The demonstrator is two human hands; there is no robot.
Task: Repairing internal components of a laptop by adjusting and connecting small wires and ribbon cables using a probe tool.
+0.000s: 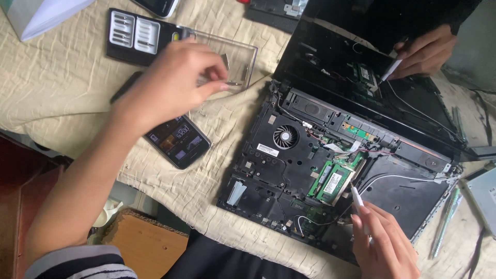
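1. Holding a white stylus-like tool (359,202), the right hand (385,245) has its fingers wrapped round it, tip just beside the green memory module (333,182) in the opened laptop (289,155).
2. Left of the laptop, the left hand (170,85) pinches something tiny over a clear plastic case (243,54); can't tell what.
3. Phone (178,140) lies below that hand.

Wrinkled beige cloth (62,88) over table, brown cardboard box (142,240) below, soft daylight.

Black opened laptop (330,155) with green memory modules (333,182); wrinkled cream cloth (62,77) beneath; white stylus-like tool (357,200); black phone (178,139) with a colourful screen; black bit case (135,36) holding silver bits; striped grey-and-white sleeve (77,263).
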